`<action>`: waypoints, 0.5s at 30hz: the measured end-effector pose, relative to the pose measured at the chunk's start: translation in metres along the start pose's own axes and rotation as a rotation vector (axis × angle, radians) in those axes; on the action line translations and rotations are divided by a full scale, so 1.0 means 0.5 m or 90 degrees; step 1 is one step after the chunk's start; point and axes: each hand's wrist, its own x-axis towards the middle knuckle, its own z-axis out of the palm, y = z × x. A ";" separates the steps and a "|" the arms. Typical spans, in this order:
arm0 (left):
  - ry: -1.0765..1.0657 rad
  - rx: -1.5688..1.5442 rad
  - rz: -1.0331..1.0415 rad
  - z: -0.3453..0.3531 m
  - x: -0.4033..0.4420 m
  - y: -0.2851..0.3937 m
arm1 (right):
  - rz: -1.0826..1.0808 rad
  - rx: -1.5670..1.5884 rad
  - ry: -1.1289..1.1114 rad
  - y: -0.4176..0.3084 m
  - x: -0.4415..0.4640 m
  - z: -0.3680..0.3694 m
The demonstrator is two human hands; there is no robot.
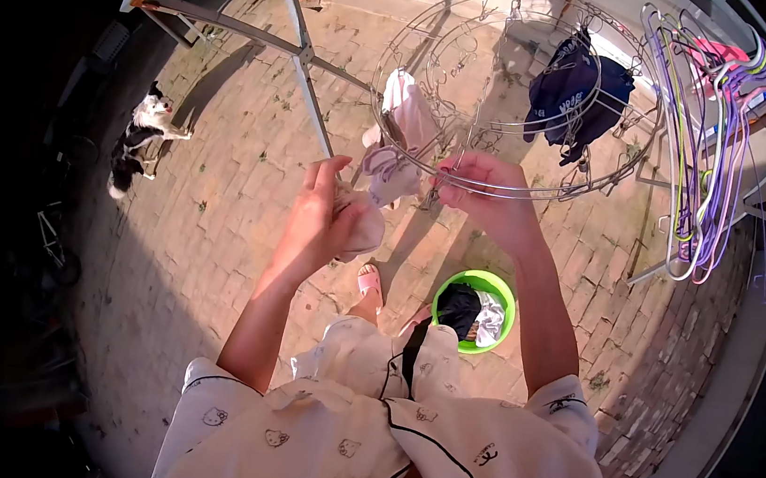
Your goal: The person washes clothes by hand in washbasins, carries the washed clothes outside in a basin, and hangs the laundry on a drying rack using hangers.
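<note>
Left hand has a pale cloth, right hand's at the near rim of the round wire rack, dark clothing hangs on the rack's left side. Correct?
Wrong side: the head view shows the dark clothing on the right side of the round wire rack. The left hand does have a pale cloth, and the right hand is at the near rim.

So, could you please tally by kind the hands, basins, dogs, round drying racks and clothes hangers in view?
Hands (left, right): 2
Green basin: 1
Black-and-white dog: 1
Round metal drying rack: 1
Clothes hangers: several, too overlapped to count
Total, hangers aside: 5
</note>
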 end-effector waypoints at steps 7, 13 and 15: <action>-0.066 -0.122 0.175 0.026 -0.025 -0.024 | -0.048 0.128 0.010 0.023 0.030 0.048; -0.140 -0.176 0.167 0.043 -0.014 -0.031 | -0.030 0.118 0.013 0.032 0.041 0.051; -0.160 -0.142 0.176 0.041 -0.007 -0.030 | -0.031 0.078 0.003 0.040 0.047 0.046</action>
